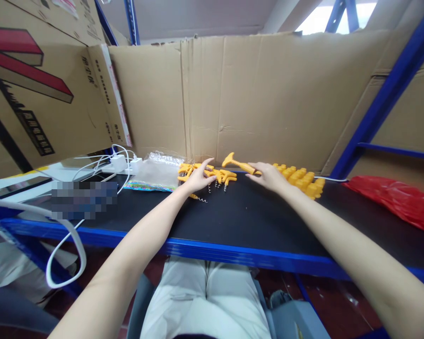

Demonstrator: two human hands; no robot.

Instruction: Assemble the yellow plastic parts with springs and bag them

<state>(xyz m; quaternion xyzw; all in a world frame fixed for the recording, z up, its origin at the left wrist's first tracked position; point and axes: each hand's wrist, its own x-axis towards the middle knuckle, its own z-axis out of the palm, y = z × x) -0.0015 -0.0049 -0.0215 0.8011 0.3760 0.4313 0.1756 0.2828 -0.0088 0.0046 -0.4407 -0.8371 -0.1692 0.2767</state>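
- Your right hand [271, 176]: fingers closed on one yellow T-shaped handle [240, 165], gripped at the end away from the crossbar; crossbar points left.
- Handle location: between your two hands, raised over the far part of the black desk [233, 226], in front of the cardboard panel [268, 94].
- Your left hand [198, 180]: fingers open, thumb and forefinger spread wide, at the pile of yellow corkscrews [228, 176]. Other fingers mostly hidden; can't tell if they touch a piece.
- Pile: handles jumbled together, several metal spirals hanging toward you; one spiral [202, 200] lies nearer you, pointing right.
- Just right of your right hand, partly behind your forearm: yellow pieces [298, 178] in packed rows.
- Left of the pile: clear plastic bag [159, 172], colourful along its near edge.
- Farther left: white adapters [118, 163] with cables, beyond a pixelated patch.
- Far right: crumpled red plastic [392, 197] on the desk.
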